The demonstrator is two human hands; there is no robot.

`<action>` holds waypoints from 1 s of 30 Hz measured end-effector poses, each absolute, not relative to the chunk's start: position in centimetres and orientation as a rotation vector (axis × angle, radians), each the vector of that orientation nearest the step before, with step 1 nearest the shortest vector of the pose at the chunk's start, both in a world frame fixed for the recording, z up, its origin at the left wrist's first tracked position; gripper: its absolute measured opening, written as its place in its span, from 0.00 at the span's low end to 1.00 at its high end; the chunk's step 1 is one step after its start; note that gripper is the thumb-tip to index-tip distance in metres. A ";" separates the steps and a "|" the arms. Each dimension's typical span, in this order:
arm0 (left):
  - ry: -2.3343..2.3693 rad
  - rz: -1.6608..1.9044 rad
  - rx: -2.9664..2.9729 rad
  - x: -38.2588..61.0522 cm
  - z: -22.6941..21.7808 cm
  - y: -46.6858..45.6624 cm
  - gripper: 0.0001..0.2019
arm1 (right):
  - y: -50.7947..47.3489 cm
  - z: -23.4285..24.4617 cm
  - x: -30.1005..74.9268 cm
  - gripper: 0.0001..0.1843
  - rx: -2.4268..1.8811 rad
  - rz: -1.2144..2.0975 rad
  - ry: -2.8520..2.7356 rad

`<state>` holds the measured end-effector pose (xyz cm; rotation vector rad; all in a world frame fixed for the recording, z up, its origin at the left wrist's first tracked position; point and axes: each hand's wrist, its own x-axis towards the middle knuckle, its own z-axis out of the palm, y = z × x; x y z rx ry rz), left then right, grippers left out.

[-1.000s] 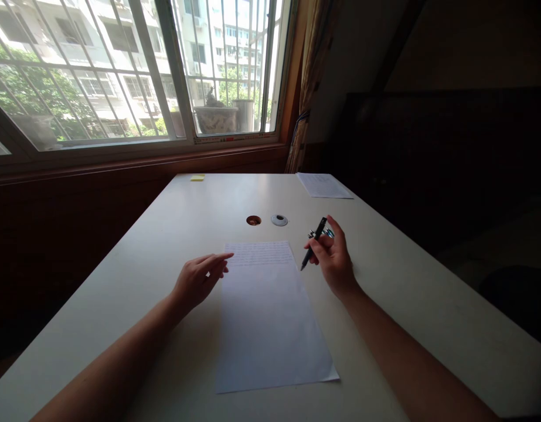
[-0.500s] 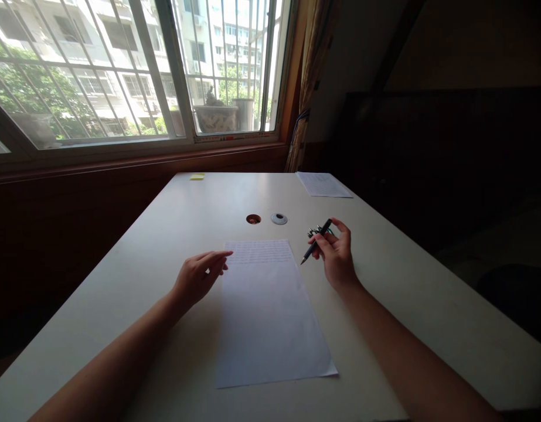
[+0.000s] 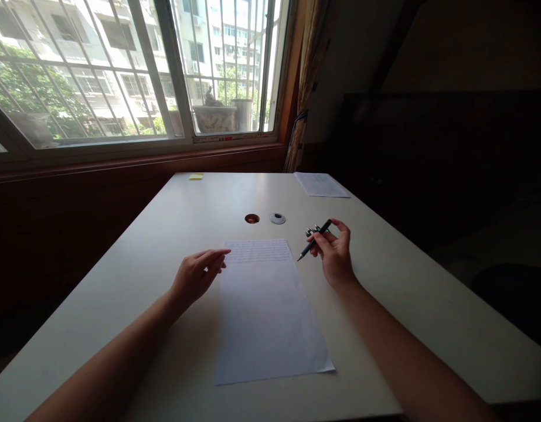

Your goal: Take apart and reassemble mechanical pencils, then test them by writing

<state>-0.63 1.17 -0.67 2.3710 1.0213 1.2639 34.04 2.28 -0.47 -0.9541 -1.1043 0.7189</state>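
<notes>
A white sheet of paper (image 3: 265, 316) lies lengthwise before me, with rows of handwriting across its top part. At its upper left edge is my left hand (image 3: 197, 272), fingers stretched out and fingertips over the writing; it holds nothing. To the right of the sheet, my right hand (image 3: 336, 252) grips a dark pen (image 3: 312, 243) between thumb and fingers. The pen slants, its tip pointing down and left, just off the sheet's right edge. Behind the right hand lie several pens (image 3: 309, 231), partly hidden by it.
The white table (image 3: 121, 258) has an open round hole (image 3: 252, 218) and a round grommet cover (image 3: 278, 218) beyond the sheet. More papers (image 3: 323, 184) lie at the far right corner, and a yellow sticky note (image 3: 196, 176) at the far left. A barred window (image 3: 226, 70) stands behind.
The pen in my right hand has tilted a little, its tip shifting slightly left and up towards the sheet. My left hand stays nearly the same. The view has moved very slightly.
</notes>
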 end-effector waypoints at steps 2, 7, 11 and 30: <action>1.043 1.253 2.367 -0.7 -0.7 1.2 0.12 | 2.4 -0.6 34.0 0.29 -0.946 0.704 -1.087; 1.102 1.220 2.397 -0.8 -0.6 1.1 0.12 | 2.4 -0.6 34.0 0.26 -0.914 0.746 -1.097; 1.183 1.193 2.426 -1.1 -0.7 1.6 0.12 | 2.3 -0.5 33.9 0.28 -0.907 0.759 -1.080; 1.310 0.560 2.695 -2.3 -2.9 3.6 0.32 | 2.2 -0.8 33.8 0.27 -0.898 0.843 -1.072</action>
